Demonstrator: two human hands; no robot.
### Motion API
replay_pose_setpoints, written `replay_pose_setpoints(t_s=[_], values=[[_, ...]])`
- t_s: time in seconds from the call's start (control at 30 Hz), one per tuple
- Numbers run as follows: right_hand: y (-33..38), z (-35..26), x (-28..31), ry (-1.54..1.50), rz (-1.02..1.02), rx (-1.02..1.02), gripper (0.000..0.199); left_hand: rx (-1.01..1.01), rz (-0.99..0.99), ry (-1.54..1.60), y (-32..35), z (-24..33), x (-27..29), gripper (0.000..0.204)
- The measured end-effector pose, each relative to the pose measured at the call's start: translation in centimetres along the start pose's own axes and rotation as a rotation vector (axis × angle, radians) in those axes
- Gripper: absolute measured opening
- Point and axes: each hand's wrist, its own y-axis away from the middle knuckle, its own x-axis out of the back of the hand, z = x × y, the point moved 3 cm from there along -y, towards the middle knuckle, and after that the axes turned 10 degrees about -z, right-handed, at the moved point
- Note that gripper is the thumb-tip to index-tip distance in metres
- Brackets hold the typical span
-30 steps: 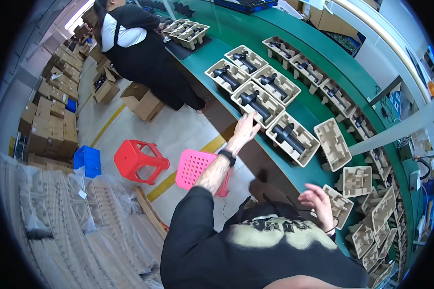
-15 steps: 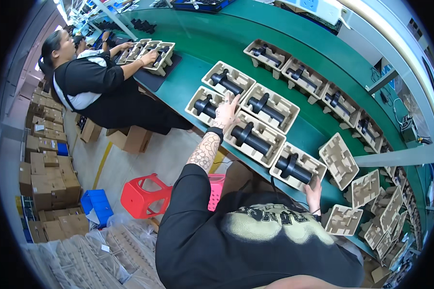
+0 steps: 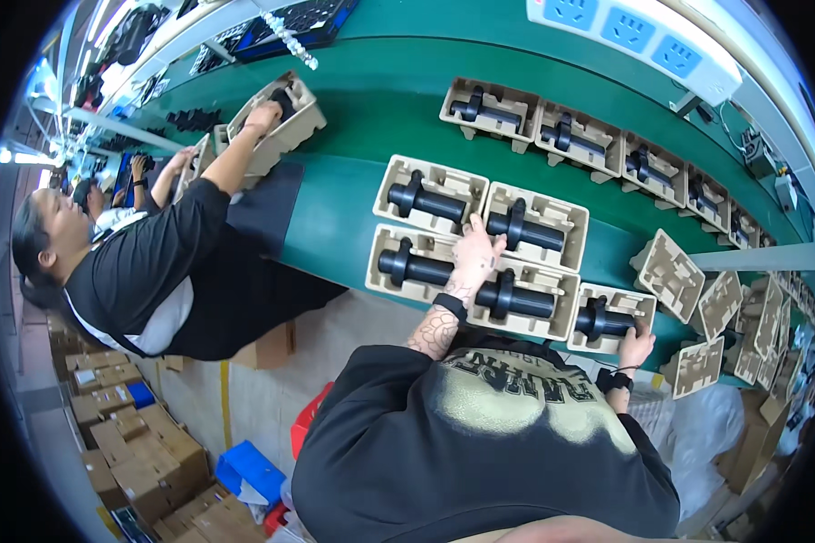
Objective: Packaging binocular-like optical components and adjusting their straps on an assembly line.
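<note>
My left hand lay flat, fingers released, across two pulp trays on the green bench; the black cylinder ran sideways just right of it. My right hand gripped the end tray.

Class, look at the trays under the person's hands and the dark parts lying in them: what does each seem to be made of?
Trays: likely moulded paper pulp, judging by the matte beige, soft-edged, fibrous look. Dark parts: black with a slight sheen, plastic or coated metal; the picture leaves that open. The left hand and right hand rest on trays.
</note>
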Motion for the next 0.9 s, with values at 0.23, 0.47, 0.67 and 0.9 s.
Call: replay_pose_setpoints(t_s=[0.23,0.47,0.67,0.9], values=[[0.4,2.8,-0.5,-0.060,0.075,0.031,0.028,-0.119,-0.128,0.030,0.2,-0.6,-0.7,0.094],[-1.0,-1.4,0.6,-0.088,-0.009,0.246,0.030,-0.186,0.026,-0.207,-1.4,-3.1,-2.6,0.069],[-0.9,-1.3,0.4,-0.058,0.064,0.234,0.036,-0.240,0.015,-0.120,-1.1,0.0,-1.7,0.056],[1.6,-2.9,0.2,-0.115,-0.207,0.080,0.055,-0.127,0.041,-0.271,0.1,-1.4,-1.3,0.054]])
